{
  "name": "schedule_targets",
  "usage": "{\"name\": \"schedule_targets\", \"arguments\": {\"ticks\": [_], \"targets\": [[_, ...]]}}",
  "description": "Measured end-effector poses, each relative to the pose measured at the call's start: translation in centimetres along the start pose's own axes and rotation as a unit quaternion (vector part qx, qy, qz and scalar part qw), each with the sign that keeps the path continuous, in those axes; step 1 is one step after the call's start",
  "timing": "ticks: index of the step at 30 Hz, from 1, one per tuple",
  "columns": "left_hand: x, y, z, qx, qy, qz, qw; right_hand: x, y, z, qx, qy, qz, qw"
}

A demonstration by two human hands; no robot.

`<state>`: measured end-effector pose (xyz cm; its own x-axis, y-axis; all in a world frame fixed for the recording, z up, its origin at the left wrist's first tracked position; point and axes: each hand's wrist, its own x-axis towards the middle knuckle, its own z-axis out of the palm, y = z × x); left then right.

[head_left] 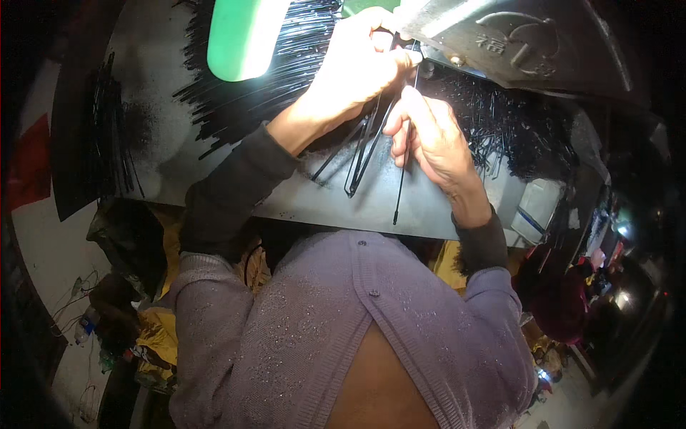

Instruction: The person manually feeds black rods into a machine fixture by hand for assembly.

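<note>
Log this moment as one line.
left hand: grips black rods | right hand: pinches single rod | surface: grey table

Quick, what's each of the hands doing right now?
Left hand: closed, pinching a bunch of thin black rods up by the metal machine.
Right hand: closed on a single black rod.
</note>
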<state>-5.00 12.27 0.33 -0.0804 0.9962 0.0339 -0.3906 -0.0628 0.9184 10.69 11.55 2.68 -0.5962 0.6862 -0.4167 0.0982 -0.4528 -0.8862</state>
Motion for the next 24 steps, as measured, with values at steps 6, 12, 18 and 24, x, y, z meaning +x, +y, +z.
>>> {"name": "schedule_targets", "arguments": {"ticks": [6,12,18,24], "targets": [[-0.2,0.2,0.4,-0.033,0.022,-0.037,0.999,0.4,0.5,-0.5,0.006,-0.002,0.001,1.0],[-0.1,-0.7,-0.3,0.11,0.02,0.061,0.992,0.0,-0.1,-0.1,-0.024,0.017,-0.01,1.0],[-0.2,-1.4,0.3,0.033,0.031,0.073,0.996,0.1,0.4,0.0,-0.033,0.027,0.0,0.999],[-0.3,-1.7,0.1,0.131,0.043,0.079,0.987,-0.2,0.9,0.2,0.049,0.008,0.009,0.999]]}}
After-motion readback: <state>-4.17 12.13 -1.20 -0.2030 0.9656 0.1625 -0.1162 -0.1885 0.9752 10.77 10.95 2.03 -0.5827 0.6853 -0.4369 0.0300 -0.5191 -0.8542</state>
